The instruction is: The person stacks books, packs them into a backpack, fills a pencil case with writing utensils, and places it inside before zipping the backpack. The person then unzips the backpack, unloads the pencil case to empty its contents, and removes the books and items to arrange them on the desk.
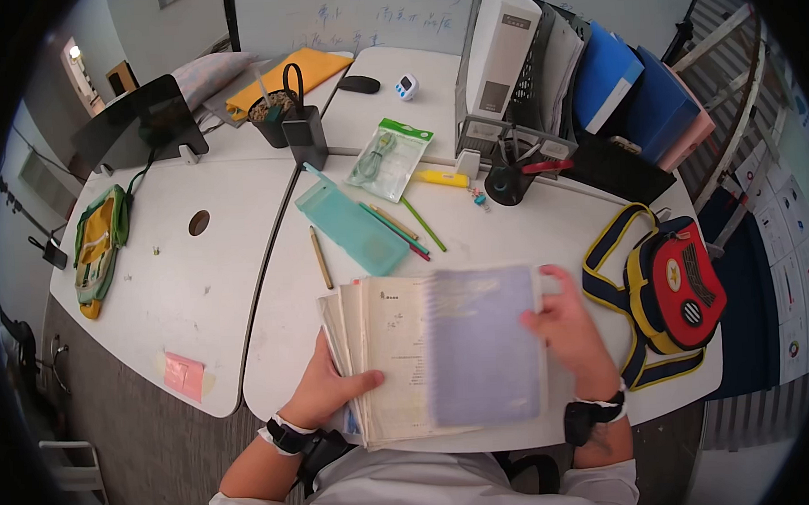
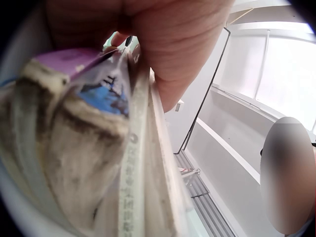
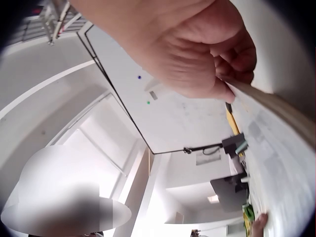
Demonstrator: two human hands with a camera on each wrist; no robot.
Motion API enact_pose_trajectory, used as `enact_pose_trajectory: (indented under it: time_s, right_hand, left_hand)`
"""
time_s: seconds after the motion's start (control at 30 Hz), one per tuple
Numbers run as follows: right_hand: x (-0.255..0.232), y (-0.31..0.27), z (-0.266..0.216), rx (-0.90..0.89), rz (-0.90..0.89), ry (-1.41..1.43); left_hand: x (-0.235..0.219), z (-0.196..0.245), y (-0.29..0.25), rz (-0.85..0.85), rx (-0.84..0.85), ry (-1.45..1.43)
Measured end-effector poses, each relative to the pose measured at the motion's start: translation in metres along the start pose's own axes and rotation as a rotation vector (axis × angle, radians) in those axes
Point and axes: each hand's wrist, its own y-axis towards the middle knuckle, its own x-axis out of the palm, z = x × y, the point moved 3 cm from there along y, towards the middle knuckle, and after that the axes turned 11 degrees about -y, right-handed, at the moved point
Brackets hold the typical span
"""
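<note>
Head view: blurred purple notebook (image 1: 482, 344) on worn book stack (image 1: 382, 357) | left hand (image 1: 325, 390) grips stack, right hand (image 1: 566, 328) grips notebook | left wrist view: frayed page edges.

Stack of books (image 1: 400, 361) at six o'clock on the table (image 1: 198, 289); backpack (image 1: 672, 286) at three (pencil case (image 1: 351, 223) behind the books).

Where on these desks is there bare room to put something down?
The left desk is mostly bare, between the green pouch and the pink note. Around the teal case, pencils and the books both hands hold, it is crowded.
</note>
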Motion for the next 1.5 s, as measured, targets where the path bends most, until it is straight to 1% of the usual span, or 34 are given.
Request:
enact_pose_trajectory:
  time_s: [0.03,0.07,0.1,0.13,0.17,0.23,0.27,0.3,0.37,0.43,0.47,0.53,0.57,0.63,0.67,0.7,0.73,0.77,0.8,0.87,0.9,0.97,1.0,1.07,1.1,1.13,1.17,1.2,1.27,1.3,1.37,1.4,1.43,1.5]
  right_hand:
    - [-0.020,0.003,0.009,-0.094,0.129,-0.003]
    - [-0.048,0.010,0.026,-0.166,0.326,-0.025]
    - [-0.063,0.012,0.025,-0.238,0.525,-0.048]
    - [-0.065,0.012,0.028,-0.239,0.524,-0.052]
    - [-0.068,0.009,0.027,-0.238,0.560,-0.195]
    - [-0.064,-0.002,0.012,-0.230,0.628,-0.484]
    - [-0.060,-0.009,0.006,-0.222,0.659,-0.627]
    - [-0.055,-0.015,0.002,-0.211,0.690,-0.769]
    - [0.002,-0.019,0.006,-0.055,0.056,-0.236]
    - [0.048,-0.028,-0.004,0.184,-0.401,-0.212]
    - [0.055,-0.027,-0.001,0.182,-0.402,-0.210]
    - [0.061,-0.023,0.002,0.030,-0.258,-0.146]
    - [0.058,-0.022,0.001,0.030,-0.262,-0.146]
    - [0.037,-0.017,-0.006,0.004,-0.098,0.232]
    - [0.024,-0.015,-0.008,-0.005,-0.007,0.231]
    - [0.013,-0.010,-0.003,-0.005,-0.003,0.228]
    - [-0.004,-0.001,0.006,-0.055,0.172,0.226]
    - [-0.020,0.003,0.015,-0.106,0.346,0.223]
    - [-0.030,0.006,0.026,-0.107,0.351,0.221]
    - [-0.048,0.000,0.025,-0.423,0.771,-0.733]
    - [-0.044,-0.005,0.019,-0.427,0.768,-0.736]
    - [-0.026,-0.017,0.013,-0.196,0.524,-0.486]
    - [-0.015,-0.019,0.025,-0.118,0.366,-0.393]
    - [0.021,-0.034,0.014,0.013,-0.051,-0.392]
    - [0.033,-0.038,0.008,0.014,-0.050,-0.387]
    - [0.048,-0.041,0.006,0.065,-0.218,-0.344]
    - [0.058,-0.043,0.006,0.114,-0.388,-0.300]
    - [0.058,-0.042,0.006,0.111,-0.391,-0.299]
    - [0.057,-0.038,0.002,0.050,-0.300,-0.015]
    - [0.055,-0.034,-0.003,0.048,-0.301,-0.015]
    - [0.047,-0.021,-0.024,-0.060,-0.243,0.219]
    - [0.044,-0.012,-0.031,-0.119,-0.213,0.204]
    - [0.045,0.002,-0.033,-0.124,-0.209,0.208]
    - [0.049,0.034,-0.036,-0.222,-0.060,0.466]
  left_hand:
    - [0.000,0.000,0.000,-0.007,0.005,0.004]
    - [-0.005,-0.004,-0.001,-0.003,0.005,0.001]
    - [-0.011,-0.009,0.000,0.034,-0.011,-0.022]
    - [-0.015,-0.012,0.000,0.069,-0.025,-0.047]
    - [-0.017,-0.012,0.000,0.068,-0.024,-0.051]
    - [-0.014,-0.007,0.000,0.049,-0.034,-0.401]
    - [-0.014,-0.009,0.001,0.049,-0.037,-0.403]
    - [-0.013,-0.009,0.001,0.058,-0.033,-0.318]
    - [-0.014,-0.011,0.001,0.064,-0.031,-0.227]
    - [-0.016,-0.014,0.003,0.046,0.003,-0.067]
    - [-0.015,-0.011,0.003,0.047,0.005,-0.065]
    - [-0.011,-0.007,0.001,0.059,-0.012,-0.058]
    - [-0.012,-0.008,0.000,0.063,-0.012,-0.058]
    - [-0.014,-0.014,0.000,0.081,0.006,-0.045]
    - [-0.015,-0.016,0.001,0.078,0.006,-0.046]
    - [-0.017,-0.017,0.002,0.083,0.006,-0.175]
    - [-0.018,-0.018,0.002,0.088,0.003,-0.305]
    - [-0.017,-0.018,0.002,0.083,0.001,-0.307]
    - [-0.017,-0.016,0.003,0.068,0.004,-0.384]
    - [-0.018,-0.014,0.004,0.054,0.011,-0.466]
    - [-0.019,-0.014,0.004,0.042,0.021,-0.402]
    - [-0.019,-0.015,0.002,0.034,0.028,-0.340]
    - [-0.019,-0.014,0.001,0.031,0.019,-0.320]
    - [-0.018,-0.013,0.001,0.023,0.006,-0.291]
    - [-0.017,-0.014,0.001,0.025,0.032,-0.158]
    - [-0.017,-0.014,0.001,0.029,0.059,-0.027]
    - [-0.016,-0.013,0.001,0.032,0.060,-0.024]
    - [-0.016,-0.013,0.001,0.031,0.056,-0.022]
    - [-0.016,-0.013,0.000,0.033,0.054,-0.020]
    - [-0.017,-0.014,0.000,0.051,0.035,-0.038]
    - [-0.015,-0.014,0.001,0.065,0.018,-0.052]
    - [-0.014,-0.014,0.002,0.092,0.009,-0.169]
    - [-0.014,-0.014,0.002,0.118,0.000,-0.286]
    - [-0.014,-0.013,0.004,0.092,0.022,-0.345]
